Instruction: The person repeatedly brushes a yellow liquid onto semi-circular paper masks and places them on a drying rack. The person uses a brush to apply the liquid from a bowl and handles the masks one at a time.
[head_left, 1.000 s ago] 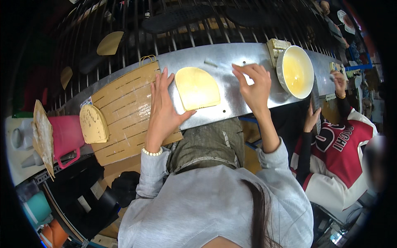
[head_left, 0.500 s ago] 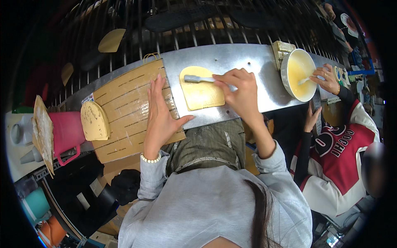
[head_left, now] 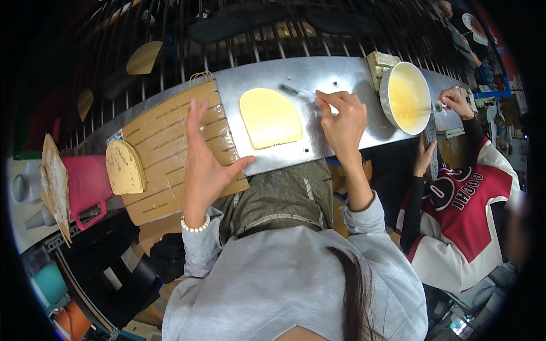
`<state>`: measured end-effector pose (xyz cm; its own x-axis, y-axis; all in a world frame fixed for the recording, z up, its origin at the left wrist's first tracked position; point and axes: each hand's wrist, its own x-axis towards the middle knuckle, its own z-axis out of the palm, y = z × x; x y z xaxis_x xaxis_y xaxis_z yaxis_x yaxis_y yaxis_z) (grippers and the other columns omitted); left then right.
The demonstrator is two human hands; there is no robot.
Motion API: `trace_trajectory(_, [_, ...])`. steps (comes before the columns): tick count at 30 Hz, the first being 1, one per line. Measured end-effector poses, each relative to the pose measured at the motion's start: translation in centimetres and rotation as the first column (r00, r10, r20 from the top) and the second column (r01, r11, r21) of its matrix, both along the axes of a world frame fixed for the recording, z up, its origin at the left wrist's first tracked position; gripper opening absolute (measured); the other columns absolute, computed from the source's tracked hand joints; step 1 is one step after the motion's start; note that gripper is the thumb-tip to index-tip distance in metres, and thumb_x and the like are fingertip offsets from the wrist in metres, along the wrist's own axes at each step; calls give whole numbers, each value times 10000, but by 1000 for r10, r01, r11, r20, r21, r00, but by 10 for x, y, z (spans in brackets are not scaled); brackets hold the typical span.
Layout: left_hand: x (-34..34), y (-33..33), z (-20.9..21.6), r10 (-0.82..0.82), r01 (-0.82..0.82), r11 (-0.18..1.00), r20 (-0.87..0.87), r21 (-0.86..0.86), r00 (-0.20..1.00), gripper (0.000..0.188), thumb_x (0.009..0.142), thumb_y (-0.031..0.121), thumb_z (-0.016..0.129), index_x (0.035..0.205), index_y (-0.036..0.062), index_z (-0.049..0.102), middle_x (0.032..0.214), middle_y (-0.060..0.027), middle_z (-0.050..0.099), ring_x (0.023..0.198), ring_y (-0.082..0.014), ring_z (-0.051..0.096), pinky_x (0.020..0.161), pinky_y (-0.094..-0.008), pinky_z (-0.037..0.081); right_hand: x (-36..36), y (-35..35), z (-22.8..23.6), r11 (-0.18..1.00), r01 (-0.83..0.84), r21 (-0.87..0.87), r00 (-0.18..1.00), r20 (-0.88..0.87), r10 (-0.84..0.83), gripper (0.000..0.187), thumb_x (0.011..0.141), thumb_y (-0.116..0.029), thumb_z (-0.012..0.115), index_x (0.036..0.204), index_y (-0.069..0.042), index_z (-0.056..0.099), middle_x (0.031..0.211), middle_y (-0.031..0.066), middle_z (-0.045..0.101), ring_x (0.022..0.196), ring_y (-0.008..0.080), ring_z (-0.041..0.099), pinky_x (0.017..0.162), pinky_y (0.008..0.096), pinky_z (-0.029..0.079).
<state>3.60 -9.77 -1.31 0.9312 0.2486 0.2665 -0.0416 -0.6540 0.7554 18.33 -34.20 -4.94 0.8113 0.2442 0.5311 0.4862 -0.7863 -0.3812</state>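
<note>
On the metal work surface (head_left: 273, 156) lies a pale yellow sheet piece (head_left: 269, 120), rounded at the far end and straight at the near edge. To its right, my right hand (head_left: 344, 122) pinches a small brush (head_left: 289, 89), smeared by motion; its grey head is beyond the piece's upper right edge. My left hand (head_left: 205, 159) is open with fingers spread, over the right side of a brown cardboard sheet (head_left: 165, 153), its thumb pointing at the piece. A stack of similar yellow pieces (head_left: 125, 167) rests on the cardboard's left end.
At right, a white bowl (head_left: 385, 94) of yellowish liquid stands by a pale block (head_left: 381, 65). A co-worker's hand (head_left: 456, 103) holds a brush at its rim. Behind the surface runs a rack of metal bars (head_left: 256, 54). A pink jug (head_left: 88, 184) stands at left.
My right hand has lifted the brush off the yellow piece and moved it right. My left hand stays spread. The co-worker's brush has moved out to the bowl's rim.
</note>
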Motion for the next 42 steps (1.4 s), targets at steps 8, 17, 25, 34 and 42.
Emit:
trace_trajectory(8, [2,-7,-22,-72,80,993,-86,89,994,1362,632,281,1007,1654,10,149,1700,-232,261,1588,-425,231,1303,-529,211,13,6,4,983,-181,-21,981,-69,179,136,845,-126,814,969,-164,857,849,11,748,831,216,625,775,383,405])
trace_trajectory(17, [20,-21,-48,-68,83,970,-71,227,995,1359,631,274,1004,1647,-10,148,1694,-228,290,1584,-483,199,1305,-586,145,6,-74,0,876,-470,107,808,-348,476,147,830,-120,829,960,-183,858,873,-30,741,863,174,613,846,339,375])
trace_trajectory(25, [22,-18,-41,-66,79,983,-84,163,994,1347,665,241,991,1653,-16,113,1605,-239,445,1571,-509,224,1305,-600,126,20,-38,-2,915,-400,61,881,-251,402,120,864,-141,803,973,-150,850,883,-5,738,875,204,614,827,356,385])
trace_trajectory(34, [28,-18,-30,-186,193,973,-69,127,980,1406,609,289,1009,1664,11,123,1684,-239,302,1585,-484,201,1304,-593,158,-47,-54,31,688,87,720,678,-549,489,341,897,-95,826,1231,-61,764,821,-60,666,777,65,574,694,231,413])
trace_trajectory(42, [84,-24,5,-379,513,731,-356,451,854,1426,535,273,1018,1688,155,187,1625,-239,381,1540,-460,318,1265,-664,216,-83,-22,-22,683,364,633,551,-738,390,420,918,-42,799,1311,50,682,848,1,714,850,89,699,822,224,515])
